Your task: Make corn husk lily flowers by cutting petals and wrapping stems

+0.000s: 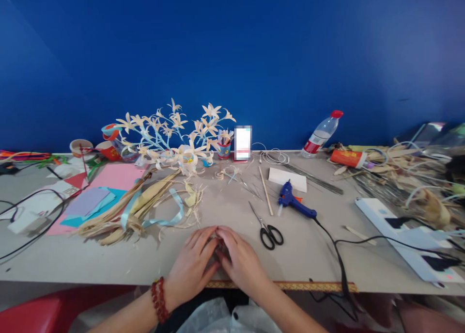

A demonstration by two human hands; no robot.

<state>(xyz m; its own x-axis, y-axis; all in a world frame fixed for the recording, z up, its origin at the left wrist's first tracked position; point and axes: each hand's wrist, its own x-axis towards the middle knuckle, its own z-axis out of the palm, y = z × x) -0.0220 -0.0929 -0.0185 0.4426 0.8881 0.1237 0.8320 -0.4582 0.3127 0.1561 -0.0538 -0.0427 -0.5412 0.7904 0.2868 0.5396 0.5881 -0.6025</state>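
Observation:
My left hand and my right hand rest at the front of the grey table, their fingertips meeting. Both have extended fingers and thumbs apart, with nothing visibly held; the space under the palms is hidden. Black-handled scissors lie just right of my right hand, blades pointing away. Beyond them are a thin wooden stick and a blue glue gun. Left of my hands lies a bundle of dry husks with light blue ribbon.
Pale husk flowers stand at the back, beside a phone. A bottle leans near the blue wall. Coloured paper lies left. At right are a power strip, black cables and a tangle of dry strips.

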